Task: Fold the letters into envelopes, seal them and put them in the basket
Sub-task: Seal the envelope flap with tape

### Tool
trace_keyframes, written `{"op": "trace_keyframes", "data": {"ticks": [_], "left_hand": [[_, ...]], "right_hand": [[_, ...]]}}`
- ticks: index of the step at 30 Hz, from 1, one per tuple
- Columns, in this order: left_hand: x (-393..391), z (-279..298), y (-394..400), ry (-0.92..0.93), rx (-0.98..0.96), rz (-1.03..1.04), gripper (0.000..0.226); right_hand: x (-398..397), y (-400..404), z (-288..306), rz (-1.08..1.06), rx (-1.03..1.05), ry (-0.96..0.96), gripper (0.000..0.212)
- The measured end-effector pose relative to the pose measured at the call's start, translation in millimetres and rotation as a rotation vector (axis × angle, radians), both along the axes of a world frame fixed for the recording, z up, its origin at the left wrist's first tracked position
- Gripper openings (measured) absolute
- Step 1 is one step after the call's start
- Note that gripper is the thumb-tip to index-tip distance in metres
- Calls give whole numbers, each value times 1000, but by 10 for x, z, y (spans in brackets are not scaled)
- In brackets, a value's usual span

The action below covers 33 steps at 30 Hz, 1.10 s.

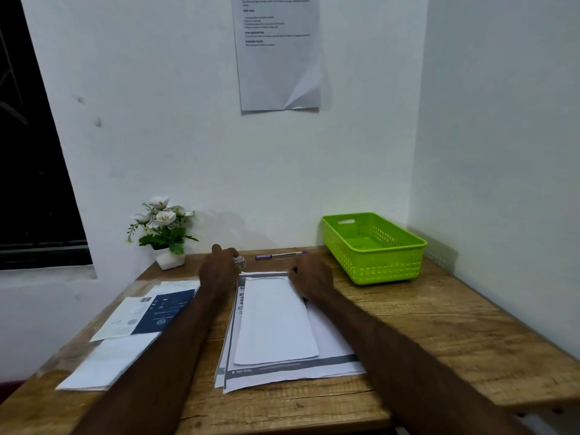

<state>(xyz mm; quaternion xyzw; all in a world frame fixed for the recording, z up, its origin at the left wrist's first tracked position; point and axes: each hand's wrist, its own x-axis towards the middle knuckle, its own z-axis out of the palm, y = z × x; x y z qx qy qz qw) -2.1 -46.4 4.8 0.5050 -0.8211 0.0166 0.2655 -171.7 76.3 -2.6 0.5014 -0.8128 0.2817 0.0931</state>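
Wooden table (439, 334) fills the view, both arms reaching across it. Green basket (373, 246) sits at the far right corner. Stack of letters (329, 346) lies mid-table near the front edge, a white envelope (273, 321) on top. More papers (125, 334) along the left edge. Right hand (310, 279) rests on the envelope's far end, fingers curled; grip unclear. Left hand (219, 268) curls around a tape roll (239, 261) at the far edge, beside a pen (279, 255).

White envelope (276, 321) flat atop letters (282, 372); green basket (373, 246) empty.
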Motion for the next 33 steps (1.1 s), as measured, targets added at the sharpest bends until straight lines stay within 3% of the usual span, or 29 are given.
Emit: {"op": "trace_keyframes", "data": {"ticks": [9, 13, 16, 19, 22, 33], "left_hand": [[33, -60, -193, 65, 31, -107, 26], [-7, 95, -83, 304, 54, -177, 25], [-59, 233, 91, 443, 98, -261, 23], [-91, 307, 200, 585, 301, -435, 20], [-103, 321, 277, 638, 464, -542, 22], [-171, 279, 412, 796, 586, -648, 26]], "right_hand": [[-43, -55, -48, 14, 2, 53, 26], [-84, -66, -40, 39, -43, 37, 25], [-112, -90, 44, 109, -227, -171, 26], [-63, -49, 163, 254, -426, -469, 32], [8, 64, 243, 382, -482, -656, 37], [41, 24, 199, 465, -568, -763, 16]]}}
